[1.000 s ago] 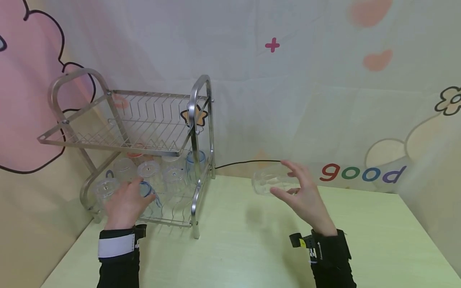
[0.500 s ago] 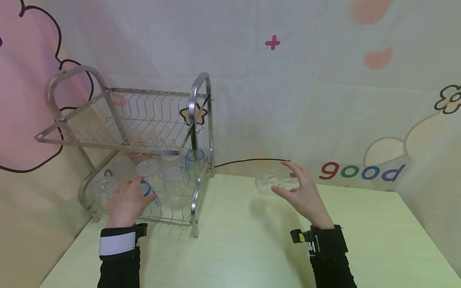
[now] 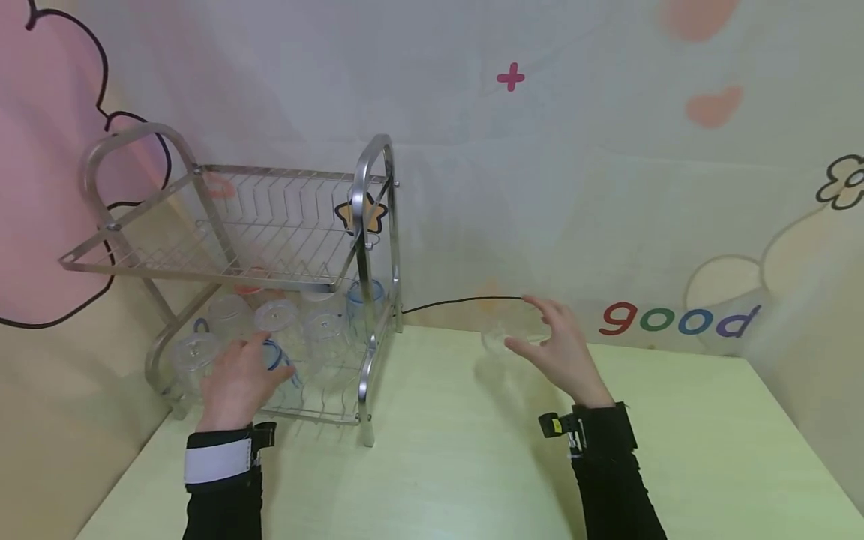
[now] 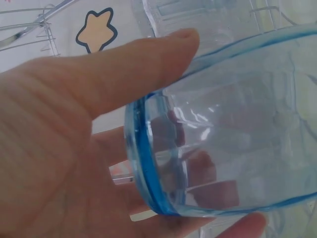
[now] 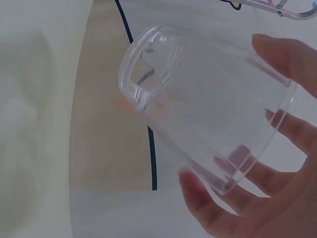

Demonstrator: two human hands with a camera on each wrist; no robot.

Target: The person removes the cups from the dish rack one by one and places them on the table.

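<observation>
On the rack's lower tier, my left hand [image 3: 239, 382] grips a clear cup with a blue rim [image 4: 237, 144]. The thumb lies along one side of it and the fingers are seen through its wall. My right hand [image 3: 560, 352] holds a plain clear cup [image 5: 208, 104] above the rear of the table, right of the rack. That cup is tilted, its closed-looking thick end pointing away from the palm. In the head view it is faint against the wall. The left hand covers part of the blue-rimmed cup there.
A two-tier metal dish rack [image 3: 364, 300] stands at the left of the pale green table [image 3: 432, 465]. Several clear cups crowd its lower tier, among them an upturned clear cup [image 3: 328, 334] and a blue-tinted cup [image 3: 364, 300]. A printed cloth wall [image 3: 472, 187] closes off the back.
My right hand with the clear cup has shifted slightly left and toward the back, and the cup has turned a little. The left hand stays at the blue-rimmed cup.
</observation>
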